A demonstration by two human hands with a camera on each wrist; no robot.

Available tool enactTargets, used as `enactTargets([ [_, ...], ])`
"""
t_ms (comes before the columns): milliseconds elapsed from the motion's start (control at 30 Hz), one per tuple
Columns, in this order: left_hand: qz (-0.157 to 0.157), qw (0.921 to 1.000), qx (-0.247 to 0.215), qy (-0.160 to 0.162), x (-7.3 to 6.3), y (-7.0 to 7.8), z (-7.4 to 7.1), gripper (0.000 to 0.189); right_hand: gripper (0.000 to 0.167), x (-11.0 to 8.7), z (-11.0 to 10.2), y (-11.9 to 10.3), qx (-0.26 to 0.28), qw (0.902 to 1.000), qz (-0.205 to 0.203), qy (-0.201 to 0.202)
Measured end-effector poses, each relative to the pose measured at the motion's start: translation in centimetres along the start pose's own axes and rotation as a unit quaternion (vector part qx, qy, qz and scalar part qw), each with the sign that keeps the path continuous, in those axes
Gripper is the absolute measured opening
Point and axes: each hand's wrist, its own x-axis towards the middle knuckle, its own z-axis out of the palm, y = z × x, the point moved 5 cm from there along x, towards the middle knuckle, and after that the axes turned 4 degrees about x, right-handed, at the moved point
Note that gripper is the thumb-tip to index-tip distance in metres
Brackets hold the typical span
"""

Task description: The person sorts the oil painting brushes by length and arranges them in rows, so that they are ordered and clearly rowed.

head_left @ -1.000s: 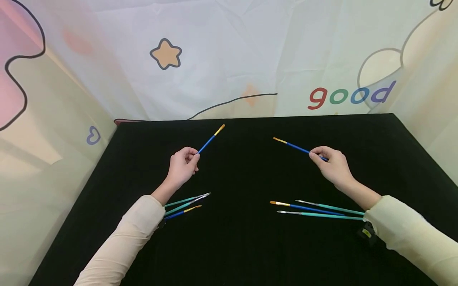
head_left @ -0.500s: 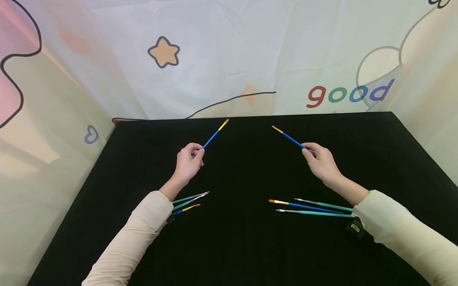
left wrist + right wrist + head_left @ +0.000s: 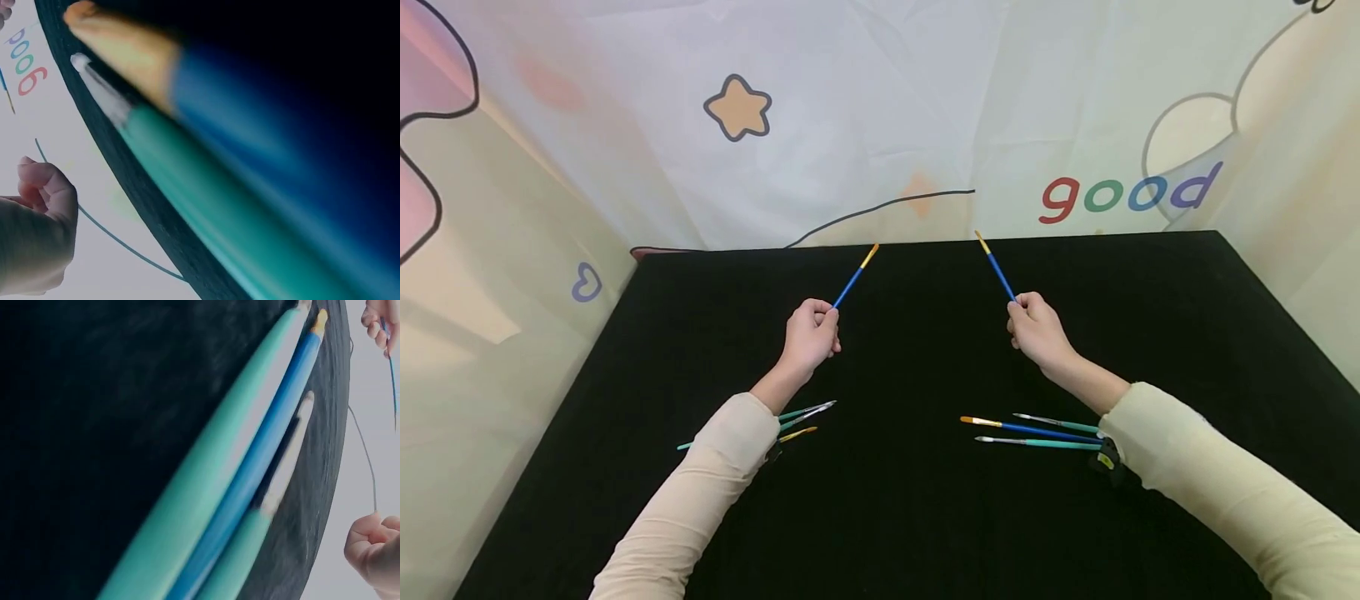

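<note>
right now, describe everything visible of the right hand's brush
The brush has a slim blue handle, metal-looking gold collar and orange-brown tip. It slants forward, tip leaning left, visually overlapping the far edge of the black table. The pinching grip of the right hand hides its rear end; nothing else visibly touches it.

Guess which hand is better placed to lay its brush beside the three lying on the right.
Probably the right hand: it holds a blue brush on the same side as those three brushes. The left hand holds another blue brush, but is farther from them.
</note>
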Motion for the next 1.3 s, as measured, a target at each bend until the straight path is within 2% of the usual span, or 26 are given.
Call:
enactTargets([
  [167,-0.047,0.9984,-0.023,-0.021,0.1,0.3,0.5,0.022,0.029,0.2,1.3,-0.2,0.036,0.9986,0.034,-0.02],
  [267,-0.066,0.997,-0.032,-0.025,0.2,0.5,0.7,0.02,0.029,0.4,1.9,-0.2,0.052,0.9977,0.037,-0.021],
  [600,-0.092,0.9948,-0.036,-0.024,0.6,0.0,1.3,0.019,0.038,1.2,3.4,0.1,0.035,0.9992,0.01,-0.018],
  [733,-0.098,0.9946,-0.027,-0.022,0.8,0.1,2.1,0.023,0.037,1.3,4.3,0.2,0.043,0.9986,0.029,-0.014],
  [933,-0.108,0.9928,-0.007,-0.051,1.0,0.5,3.6,0.031,0.034,1.3,5.4,0.0,0.058,0.9969,0.053,0.002],
  [1100,-0.122,0.9895,-0.023,-0.074,1.2,0.8,4.4,0.032,0.033,1.4,6.3,0.0,0.079,0.9943,0.072,-0.001],
  [1300,-0.134,0.9876,-0.04,-0.072,1.4,0.8,4.6,0.032,0.043,1.7,7.1,0.0,0.091,0.9934,0.067,-0.02],
])
